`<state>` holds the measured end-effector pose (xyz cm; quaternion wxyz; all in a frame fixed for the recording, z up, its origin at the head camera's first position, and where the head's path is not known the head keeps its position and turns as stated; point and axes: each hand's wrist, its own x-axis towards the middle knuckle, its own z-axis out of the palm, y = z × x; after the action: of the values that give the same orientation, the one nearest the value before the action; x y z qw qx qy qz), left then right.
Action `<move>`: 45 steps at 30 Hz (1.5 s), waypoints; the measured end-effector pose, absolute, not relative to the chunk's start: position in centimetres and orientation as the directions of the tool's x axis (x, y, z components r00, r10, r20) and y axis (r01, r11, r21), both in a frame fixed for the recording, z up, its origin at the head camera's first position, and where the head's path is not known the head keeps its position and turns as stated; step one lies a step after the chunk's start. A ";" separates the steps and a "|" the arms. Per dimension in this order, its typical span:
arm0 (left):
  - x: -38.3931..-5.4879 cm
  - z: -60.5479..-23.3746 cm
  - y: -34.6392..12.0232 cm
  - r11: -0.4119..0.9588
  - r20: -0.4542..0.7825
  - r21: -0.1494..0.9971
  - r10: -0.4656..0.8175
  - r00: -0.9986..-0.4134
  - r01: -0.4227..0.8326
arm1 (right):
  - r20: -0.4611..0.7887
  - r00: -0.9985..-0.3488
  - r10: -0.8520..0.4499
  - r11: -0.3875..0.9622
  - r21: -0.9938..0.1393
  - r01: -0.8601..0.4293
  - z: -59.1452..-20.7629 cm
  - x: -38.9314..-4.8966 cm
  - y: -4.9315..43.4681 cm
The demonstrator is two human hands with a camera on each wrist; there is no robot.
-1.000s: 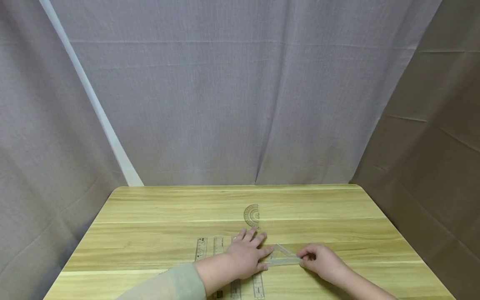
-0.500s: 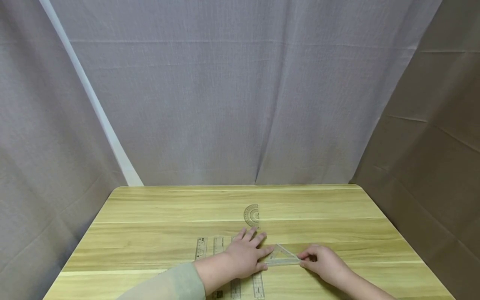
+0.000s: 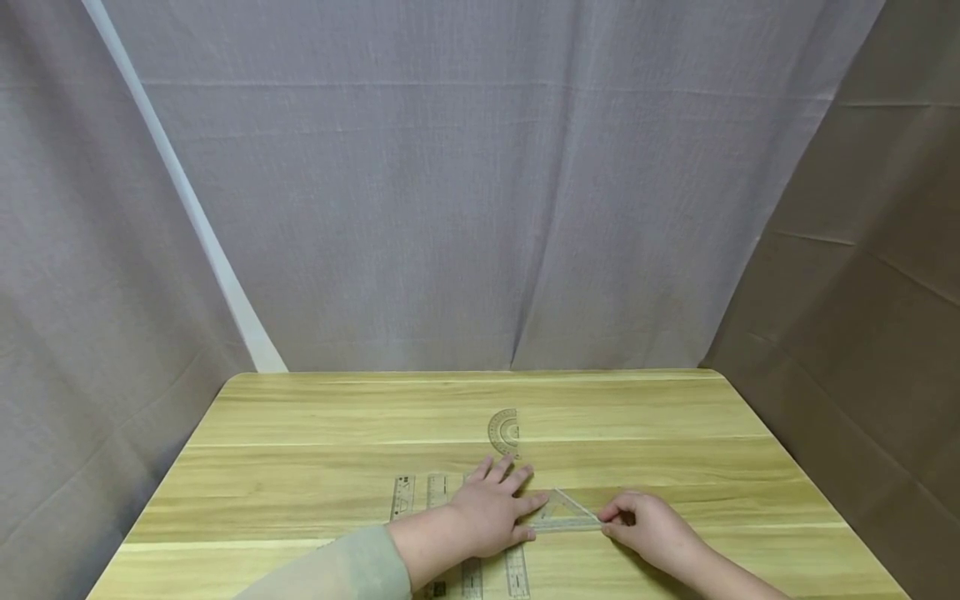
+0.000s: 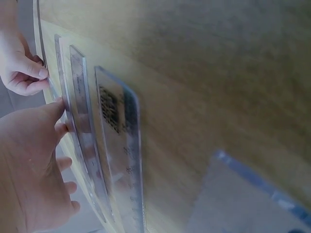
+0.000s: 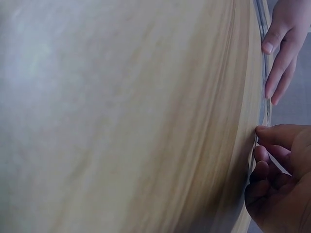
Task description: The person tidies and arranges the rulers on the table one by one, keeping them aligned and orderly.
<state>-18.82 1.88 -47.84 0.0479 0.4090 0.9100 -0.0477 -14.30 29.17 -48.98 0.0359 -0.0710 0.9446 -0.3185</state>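
A clear set square (image 3: 566, 522) lies flat on the wooden table, its long edge toward the front. My right hand (image 3: 648, 529) pinches its right corner between thumb and fingers. My left hand (image 3: 487, 510) rests with spread, straight fingers over several clear rulers, its thumb and index finger at the set square's left end. One ruler (image 3: 402, 497) shows left of the hand; another ruler (image 3: 517, 571) sticks out below the palm. In the left wrist view a wide ruler (image 4: 121, 145) lies beside narrower ones. The set square's left end is hidden by the left hand.
A clear protractor (image 3: 502, 433) lies just beyond the left fingertips. Another clear plastic piece (image 4: 265, 187) is partly seen at the lower right of the left wrist view. Grey curtains (image 3: 390, 208) stand behind the table (image 3: 300, 417) and at both sides.
The set square's slanted edge and my right hand have shifted very slightly. My left hand stays in place.
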 end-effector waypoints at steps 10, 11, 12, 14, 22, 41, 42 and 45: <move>-18.7 -47.8 2.1 0.666 -0.115 -0.048 0.737 -0.666 0.745 | -0.026 -0.990 -0.136 0.794 -0.601 -0.093 -48.9 -14.1 29.1; -18.7 -47.8 2.1 0.666 -0.114 -0.048 0.737 -0.666 0.745 | -0.028 -0.991 -0.133 0.793 -0.603 -0.090 -48.9 -14.0 29.2; -18.7 -47.8 2.2 0.665 -0.113 -0.049 0.737 -0.666 0.745 | -0.028 -0.991 -0.131 0.793 -0.603 -0.088 -48.9 -14.0 29.2; -18.7 -47.8 2.2 0.665 -0.114 -0.048 0.737 -0.666 0.745 | -0.029 -0.991 -0.129 0.792 -0.604 -0.085 -49.0 -14.0 29.2; -18.7 -47.8 2.1 0.670 -0.116 -0.020 0.736 -0.667 0.742 | -0.036 -0.993 -0.110 0.795 -0.602 -0.067 -48.9 -14.1 29.0; -18.8 -47.7 2.2 0.681 -0.117 0.053 0.731 -0.673 0.730 | -0.025 -0.992 -0.127 0.769 -0.634 -0.082 -48.9 -14.0 29.1; -18.9 -47.7 2.2 0.681 -0.115 0.056 0.730 -0.673 0.730 | -0.022 -0.992 -0.128 0.769 -0.634 -0.085 -48.9 -14.0 29.1; -19.0 -47.7 2.0 0.684 -0.104 0.071 0.729 -0.677 0.726 | -0.014 -0.992 -0.124 0.769 -0.633 -0.087 -48.9 -14.1 29.1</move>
<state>-18.99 1.99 -47.68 0.0620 0.3971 0.9156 0.0118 -14.12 29.08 -48.92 0.0277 -0.0563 0.9402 -0.3349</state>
